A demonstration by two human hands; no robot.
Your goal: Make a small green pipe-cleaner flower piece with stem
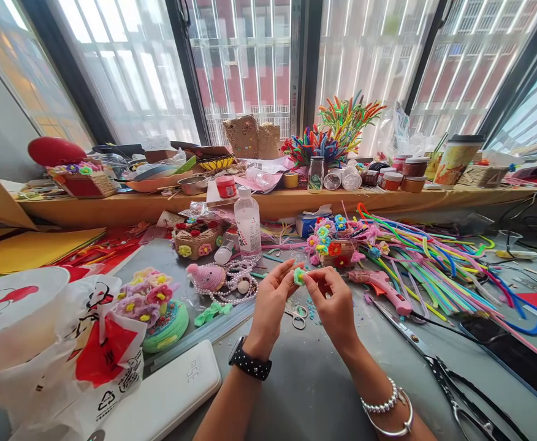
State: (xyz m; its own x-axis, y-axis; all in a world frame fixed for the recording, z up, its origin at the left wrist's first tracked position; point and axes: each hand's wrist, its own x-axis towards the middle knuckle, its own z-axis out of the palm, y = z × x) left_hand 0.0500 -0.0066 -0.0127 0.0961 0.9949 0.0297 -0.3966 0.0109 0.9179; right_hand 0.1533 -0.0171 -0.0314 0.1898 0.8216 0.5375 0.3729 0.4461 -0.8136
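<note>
Between my two hands is a small green pipe-cleaner flower with a yellow centre. My left hand pinches its left side. My right hand grips it from the right with thumb and fingertips. Small scissors lie on the table just below my hands. A pink hot glue gun rests to the right of my right hand. Behind my hands, a woven basket is covered with colourful fuzzy flowers. Green fuzzy pieces lie left of my left hand.
Large black-handled scissors and a dark phone lie at right, below a heap of pipe cleaners. A clear bottle stands behind my left hand. A white power bank and a plastic bag occupy the left.
</note>
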